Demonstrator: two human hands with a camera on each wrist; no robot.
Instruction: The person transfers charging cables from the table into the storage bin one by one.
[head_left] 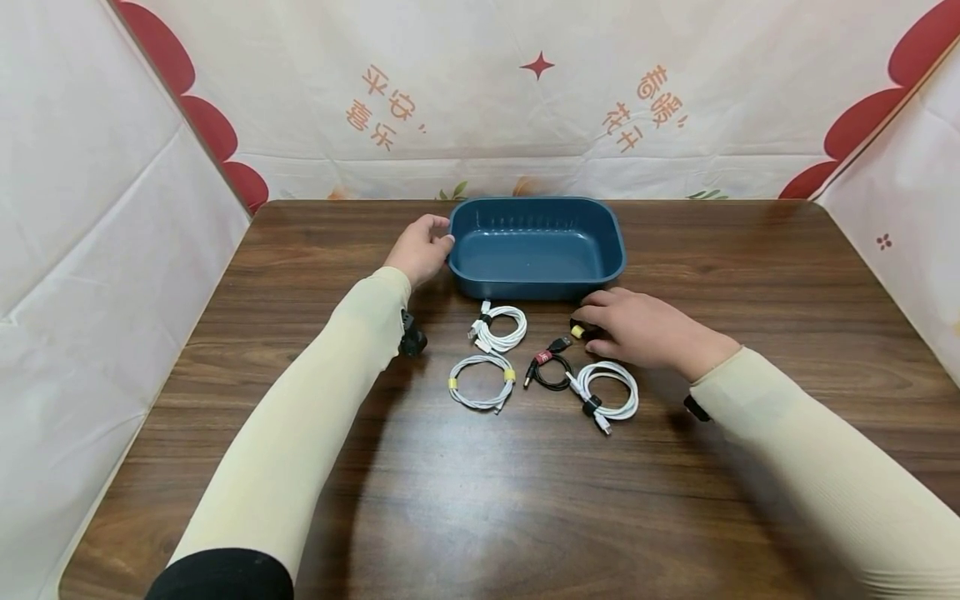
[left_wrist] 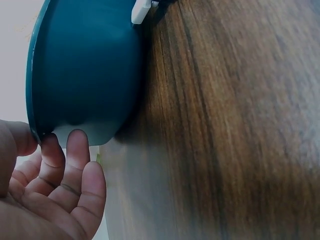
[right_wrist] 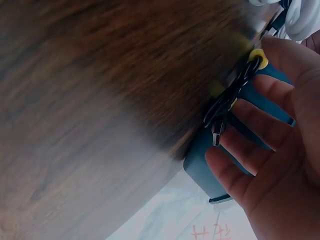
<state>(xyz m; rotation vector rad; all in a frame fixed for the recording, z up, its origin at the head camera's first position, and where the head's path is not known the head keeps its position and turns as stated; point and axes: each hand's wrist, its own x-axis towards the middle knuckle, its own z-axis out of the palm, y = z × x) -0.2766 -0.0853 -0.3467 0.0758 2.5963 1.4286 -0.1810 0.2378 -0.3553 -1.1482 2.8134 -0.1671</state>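
My left hand (head_left: 422,250) pinches the left rim of a blue plastic basin (head_left: 536,289) between thumb and index finger, the other fingers loosely bent beside its wall. Just in front of the basin, my right hand (head_left: 637,327) reaches down over a coiled black cable (right_wrist: 227,100) with yellow ties. In the right wrist view the thumb tip lies at one yellow tie (right_wrist: 258,58), and the other fingers extend spread behind the coil. From the head view, most of that cable is hidden under the hand.
Before the basin lie a white cable coil (head_left: 517,337) with a black tie, a pale coil (head_left: 456,364) with yellow ties, a small black cable (head_left: 553,386) with a red tag, and another white coil (head_left: 628,406). A printed cloth (head_left: 480,50) hangs behind the wooden table (head_left: 465,500).
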